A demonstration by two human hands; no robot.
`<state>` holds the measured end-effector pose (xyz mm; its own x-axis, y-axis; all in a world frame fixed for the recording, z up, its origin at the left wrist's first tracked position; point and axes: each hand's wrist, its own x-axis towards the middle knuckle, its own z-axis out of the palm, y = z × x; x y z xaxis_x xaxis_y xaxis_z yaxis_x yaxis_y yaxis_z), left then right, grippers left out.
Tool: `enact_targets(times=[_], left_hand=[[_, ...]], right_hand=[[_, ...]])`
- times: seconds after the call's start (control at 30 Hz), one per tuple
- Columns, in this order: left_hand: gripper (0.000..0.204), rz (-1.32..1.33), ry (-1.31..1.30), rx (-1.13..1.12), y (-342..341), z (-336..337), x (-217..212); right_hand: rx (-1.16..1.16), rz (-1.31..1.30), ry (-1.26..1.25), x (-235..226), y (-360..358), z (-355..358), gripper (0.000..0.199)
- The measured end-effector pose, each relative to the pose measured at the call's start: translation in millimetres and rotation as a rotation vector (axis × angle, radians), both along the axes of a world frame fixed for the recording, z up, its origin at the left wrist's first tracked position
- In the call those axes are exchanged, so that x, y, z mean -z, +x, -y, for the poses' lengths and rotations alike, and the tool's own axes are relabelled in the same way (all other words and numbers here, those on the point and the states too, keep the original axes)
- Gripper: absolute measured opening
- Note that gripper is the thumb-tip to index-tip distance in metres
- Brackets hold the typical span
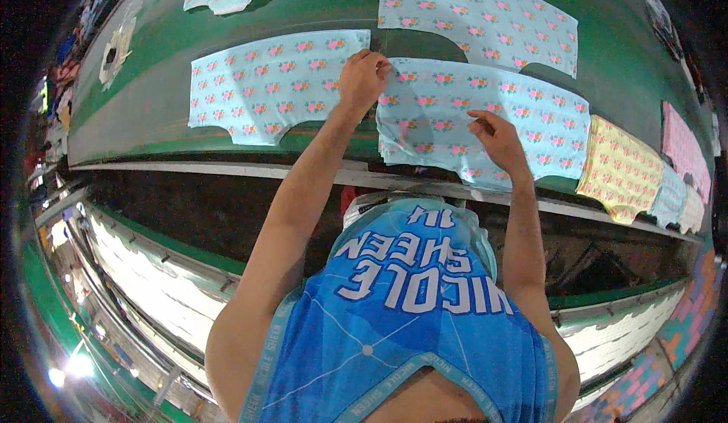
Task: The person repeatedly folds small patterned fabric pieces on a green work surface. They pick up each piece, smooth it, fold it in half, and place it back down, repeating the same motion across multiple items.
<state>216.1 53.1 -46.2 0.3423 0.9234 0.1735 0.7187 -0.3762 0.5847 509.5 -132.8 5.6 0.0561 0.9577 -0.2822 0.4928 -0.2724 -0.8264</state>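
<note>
A stack of light blue cut fabric pieces [447,131] printed with pink and orange flowers lies in front of me, its near edge curved. My left hand [362,80] is at the far left corner of this stack, fingers pinched together at the fabric's edge. Its wrist covers part of a matching light blue fabric piece [262,82] lying flat to the left. Over the middle of the stack hovers my right hand [498,142], loosely curled, thumb and forefinger apart with nothing visible between them.
The pieces lie on a green table [152,112] with a pale near edge rail [227,170]. Beyond are more light blue pieces [485,15]. To the right sit a yellow floral stack [620,169] and pink pieces [686,150]. White tape [117,51] marks the far left.
</note>
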Motion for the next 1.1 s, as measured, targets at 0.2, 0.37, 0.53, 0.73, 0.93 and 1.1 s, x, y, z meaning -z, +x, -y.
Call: enact_targets(times=[0.2, 0.37, 0.53, 0.73, 0.93, 1.1], left_hand=[[0.015, 0.084, -0.228, -0.065, -1.3, -11.2, 4.5], [0.015, -0.084, -0.227, -0.033, 2.0, -22.4, 8.7], [0.017, -0.202, 0.198, 0.052, 13.7, 18.1, 2.4], [0.02, -0.251, 0.092, 0.089, 7.7, 38.7, 4.8], [0.016, -0.088, 0.079, -0.016, 16.8, 27.2, 5.3], [0.017, -0.254, 0.07, 0.043, 18.5, 26.9, -6.9]], right_hand=[[-0.019, 0.016, 0.067, -2.7, 19.8, -23.8, 0.033], [-0.092, -0.026, 0.067, 8.5, 6.6, -38.1, 0.031], [-0.189, 0.092, 0.259, 16.6, 7.5, -46.3, 0.029], [-0.196, 0.129, 0.22, 19.5, 7.9, -47.1, 0.03], [-0.225, 0.205, 0.319, 34.9, 10.5, -48.6, 0.03], [-0.158, 0.087, 0.27, 20.6, 6.1, -39.7, 0.027]])
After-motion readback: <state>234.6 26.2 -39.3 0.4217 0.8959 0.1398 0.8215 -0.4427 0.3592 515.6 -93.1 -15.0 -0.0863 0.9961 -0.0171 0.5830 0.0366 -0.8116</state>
